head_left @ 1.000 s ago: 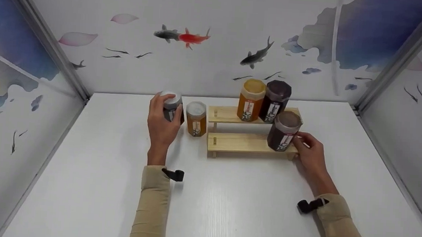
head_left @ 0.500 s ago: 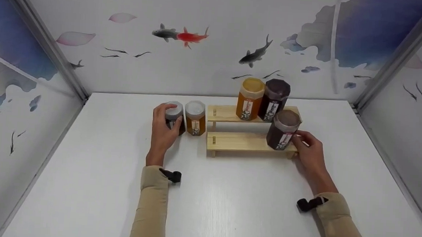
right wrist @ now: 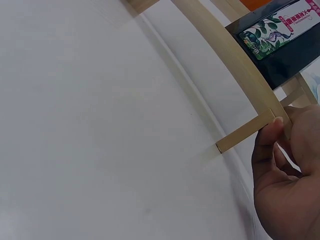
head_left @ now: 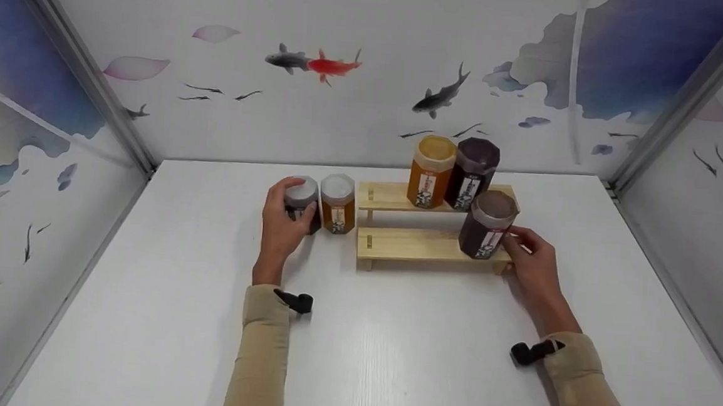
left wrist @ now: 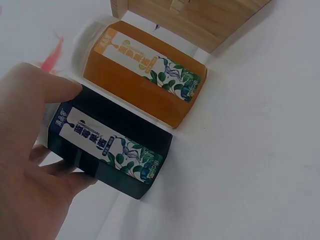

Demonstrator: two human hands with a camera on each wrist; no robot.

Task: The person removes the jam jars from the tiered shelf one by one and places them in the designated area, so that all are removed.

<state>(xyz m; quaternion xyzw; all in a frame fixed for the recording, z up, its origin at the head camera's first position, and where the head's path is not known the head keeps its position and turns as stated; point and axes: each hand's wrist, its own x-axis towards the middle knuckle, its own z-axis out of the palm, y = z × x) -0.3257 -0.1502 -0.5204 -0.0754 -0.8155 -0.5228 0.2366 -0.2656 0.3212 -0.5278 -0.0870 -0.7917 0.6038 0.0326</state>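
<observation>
My left hand (head_left: pixel 280 226) grips a dark jar (left wrist: pixel 107 142) with a pale lid, thumb on one side and fingers round the other. It is upright on the table, close beside an amber jar (head_left: pixel 337 213) with a whitish lid. A two-step wooden rack (head_left: pixel 406 244) stands to the right of both. At the right end of its lower step, my right hand (head_left: pixel 538 267) pinches the wood near a leg, as the right wrist view shows. Some of its fingers are hidden behind the rack. Just left of that hand, a dark reddish jar (head_left: pixel 488 229) stands on the lower step.
On the upper step stand an orange jar (head_left: pixel 431 179) and a dark purple jar (head_left: pixel 473 172), side by side. A white back wall (head_left: pixel 215 125) with painted fish rises behind the white table (head_left: pixel 352 353). Side walls and metal posts flank it.
My left hand has brought the dark jar nearer to me and slightly right, beside the amber jar; it stays there over the last half second. My right hand keeps its place on the rack.
</observation>
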